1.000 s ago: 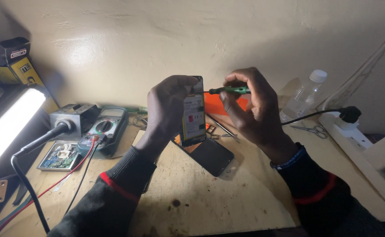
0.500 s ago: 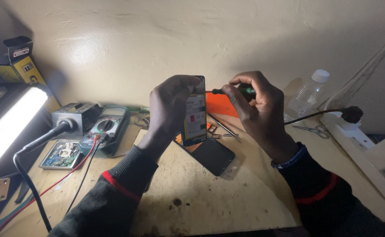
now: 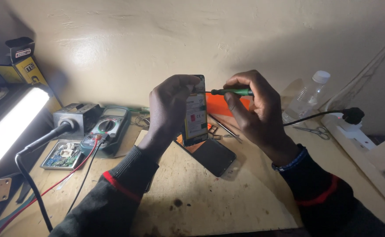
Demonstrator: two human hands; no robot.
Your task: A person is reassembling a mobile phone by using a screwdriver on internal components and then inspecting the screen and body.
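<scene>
**Opened phone held upright, screwdriver tip at its top edge**

The left hand (image 3: 171, 105) is closed around an opened smartphone with its back cover off (image 3: 196, 112), holding it upright above the worn wooden tabletop (image 3: 210, 197), the exposed battery and circuit side facing the camera. The right hand (image 3: 254, 112) is closed on a slim screwdriver with a green handle (image 3: 230, 92), held level, its dark tip touching the phone's upper right edge.

Taking the phone as the landmark: just below it, flat on the tabletop, lies a dark rectangular phone panel (image 3: 213, 156). Behind the phone is an orange sheet (image 3: 221, 105), partly hidden by the hands. To the left of the phone sits a green digital multimeter with a round dial (image 3: 107, 127), red and black leads running from it towards the near edge. Further left is a grey metal box (image 3: 79, 116), and before it a small tray holding circuit parts (image 3: 63, 154). Far left of the phone glows a long white lamp (image 3: 8, 127). To the right of the phone stands a clear plastic bottle with a white cap (image 3: 306, 96), with small scissors (image 3: 313, 130) beside it and a black plug on a cable (image 3: 352, 115) beyond.
</scene>
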